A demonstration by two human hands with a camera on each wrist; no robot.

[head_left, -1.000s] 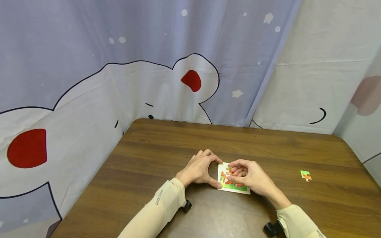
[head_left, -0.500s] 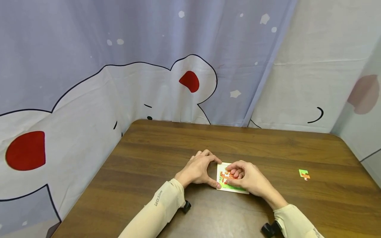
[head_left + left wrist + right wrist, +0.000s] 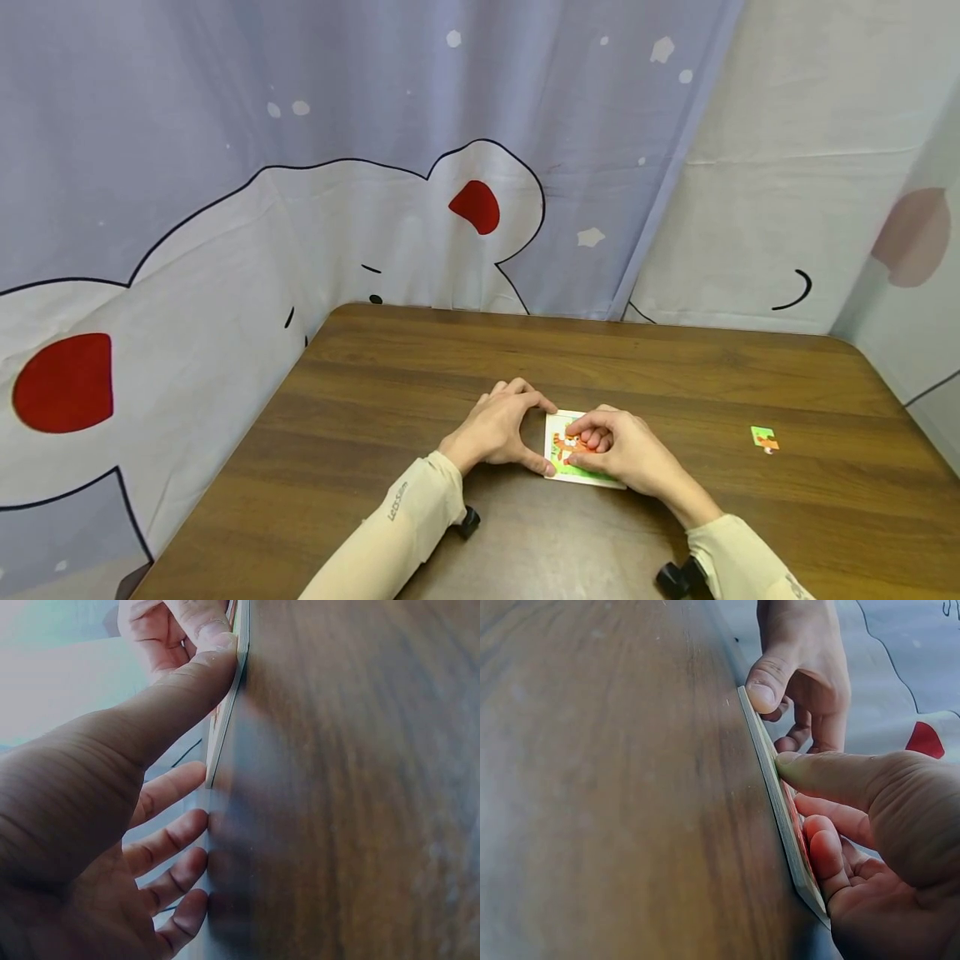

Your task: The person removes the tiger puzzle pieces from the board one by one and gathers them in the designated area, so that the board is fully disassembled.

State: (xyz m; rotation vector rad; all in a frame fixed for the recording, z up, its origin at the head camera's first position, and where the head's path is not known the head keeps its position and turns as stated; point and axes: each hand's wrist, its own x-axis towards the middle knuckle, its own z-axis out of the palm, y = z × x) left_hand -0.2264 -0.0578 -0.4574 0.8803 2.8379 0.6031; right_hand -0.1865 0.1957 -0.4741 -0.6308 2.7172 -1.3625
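In the head view a small puzzle board (image 3: 588, 477) with a pale rim and an orange tiger picture on green lies flat on the table. My left hand (image 3: 495, 427) holds it along its left side, thumb at the near corner and index finger at the far one. The other left fingers are spread behind. My right hand (image 3: 633, 450) is over the right part of the board, thumb and index finger pinching a tiger puzzle piece (image 3: 573, 442) on its face. The remaining right fingers are curled (image 3: 825, 847). Part of the picture is hidden under this hand.
A loose green and orange puzzle piece (image 3: 764, 438) lies on the brown wooden table (image 3: 420, 358), well to the right of the board. A patterned curtain (image 3: 345, 233) hangs along the table's back and left sides.
My right thumb and index finger have moved slightly left and down onto the picture. The left hand keeps its place on the board. The whole view has shifted a little.
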